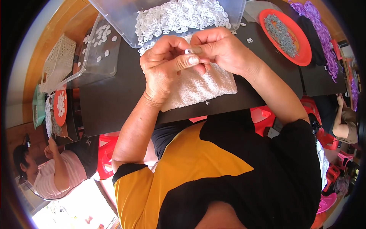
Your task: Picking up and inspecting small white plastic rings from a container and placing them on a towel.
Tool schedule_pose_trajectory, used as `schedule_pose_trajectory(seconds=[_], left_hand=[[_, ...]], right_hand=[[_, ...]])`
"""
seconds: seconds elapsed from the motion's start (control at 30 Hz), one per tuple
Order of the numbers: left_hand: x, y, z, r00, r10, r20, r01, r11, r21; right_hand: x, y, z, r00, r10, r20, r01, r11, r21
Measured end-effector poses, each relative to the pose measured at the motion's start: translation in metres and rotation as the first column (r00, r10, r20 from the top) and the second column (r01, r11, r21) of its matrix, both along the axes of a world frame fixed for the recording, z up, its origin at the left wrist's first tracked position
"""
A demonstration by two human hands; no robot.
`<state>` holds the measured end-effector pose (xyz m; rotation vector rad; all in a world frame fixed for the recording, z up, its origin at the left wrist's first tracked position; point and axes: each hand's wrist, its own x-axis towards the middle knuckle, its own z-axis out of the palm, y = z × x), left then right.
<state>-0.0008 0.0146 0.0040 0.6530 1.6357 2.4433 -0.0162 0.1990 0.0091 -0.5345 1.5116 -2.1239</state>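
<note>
My left hand (162, 65) is closed in a pinch on a small white plastic piece (187, 51), held above the near edge of a clear bin. My right hand (225, 49) meets it there, thumb and forefinger pressed together against the piece; whether they also grip something tiny is hidden. Below both hands a white towel (207, 86) lies on the dark table. Just beyond them the clear plastic bin (122, 26) holds a heap of similar white pieces (183, 17). To the right is a red plate (305, 53) with a pile of thin grey metal parts (280, 36).
On the left a second clear bin (89, 78) has scattered white pieces (103, 34) beside a white perforated basket (59, 57). Purple strips (324, 38) lie at the far right. One person (63, 168) sits at left, another (345, 122) at right. Red stools (106, 154) stand around.
</note>
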Motion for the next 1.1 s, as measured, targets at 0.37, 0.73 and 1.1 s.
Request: schedule_pose_trajectory(seconds=[0.37, 0.73, 1.1], left_hand=[[-0.046, -0.081, 0.097, 0.700, 0.673, -0.239, -0.663, 0.737, 0.133], [-0.041, -0.093, 0.083, 0.338, 0.609, -0.718, -0.920, 0.376, -0.114], [-0.029, 0.004, -0.002, 0.946, 0.096, -0.310, -0.292, 0.668, -0.685]], right_hand=[[-0.018, 0.034, -0.012, 0.619, -0.231, -0.751, 0.726, 0.535, 0.433], [-0.015, 0.017, -0.021, 0.327, 0.241, -0.914, 0.823, 0.403, 0.401], [-0.008, 0.020, 0.000, 0.426, 0.402, -0.810, 0.644, 0.494, 0.584]])
